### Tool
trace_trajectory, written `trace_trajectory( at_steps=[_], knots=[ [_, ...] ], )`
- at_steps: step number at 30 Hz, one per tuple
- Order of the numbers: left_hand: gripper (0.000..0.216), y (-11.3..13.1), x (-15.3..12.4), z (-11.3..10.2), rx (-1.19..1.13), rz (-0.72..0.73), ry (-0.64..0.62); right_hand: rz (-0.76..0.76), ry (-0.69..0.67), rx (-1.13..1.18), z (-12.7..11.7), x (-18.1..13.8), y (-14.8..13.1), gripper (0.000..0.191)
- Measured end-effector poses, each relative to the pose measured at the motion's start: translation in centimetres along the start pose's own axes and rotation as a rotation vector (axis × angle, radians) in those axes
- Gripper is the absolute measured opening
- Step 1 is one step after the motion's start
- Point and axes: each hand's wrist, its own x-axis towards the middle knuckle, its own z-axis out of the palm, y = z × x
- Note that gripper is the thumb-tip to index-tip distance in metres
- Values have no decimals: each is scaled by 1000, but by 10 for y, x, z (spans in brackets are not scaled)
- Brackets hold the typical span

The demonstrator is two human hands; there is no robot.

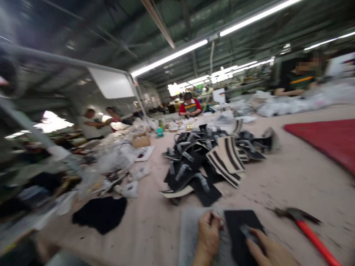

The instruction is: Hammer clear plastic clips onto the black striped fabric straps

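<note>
My left hand [208, 235] is over a pale grey board [187, 232], its fingers curled together. Something small may be at its fingertips, but blur hides what it is. My right hand [269, 249] grips a small dark object with a grey, shiny tip [245, 231], its kind unclear. That tip is over a flat black panel [235, 221], which lies partly on the board. Beyond both hands rises a heap of black pieces [183, 173] with grey smears, among them cream panels with dark stripes [229, 153].
A claw hammer [310, 232] with a red handle lies to the right. Farther right is a red sheet [330, 138]. At left are a black cloth piece [101, 214] and plastic bags [116, 160]. Several people sit or stand beyond, one in red [190, 106].
</note>
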Motion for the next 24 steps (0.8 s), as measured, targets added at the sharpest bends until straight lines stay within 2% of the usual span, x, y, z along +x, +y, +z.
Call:
trace_trajectory(
  at_steps=[2, 4, 6, 10, 14, 16, 18, 21, 24],
  knots=[
    [33, -20, 8, 6, -42, -40, -62, 105, -136, -58, -13, -26, 6, 35],
    [38, -36, 15, 7, 27, 15, -26, 142, -138, -111, -14, -41, 2, 43],
    [40, -42, 18, 4, 74, 16, -33, 123, -93, -162, -8, -50, -4, 46],
    [37, -33, 14, -3, 151, 39, -37, 1, 56, -219, 6, -61, -2, 47],
    [37, -30, 12, -2, 172, 29, -35, -146, 206, -217, 11, -51, 2, 42],
    [38, -32, 11, -2, 172, 15, -40, -172, 231, -237, 9, -41, -1, 39],
    [39, -31, 11, -3, 155, -7, -41, -159, 190, -259, 5, -34, -5, 38],
    [38, -21, 14, -1, 78, -28, -31, -78, 55, -278, -2, -32, -9, 33],
    [35, -7, 23, 11, -4, -9, -58, 4, -70, -295, -5, -37, -9, 29]
  ],
)
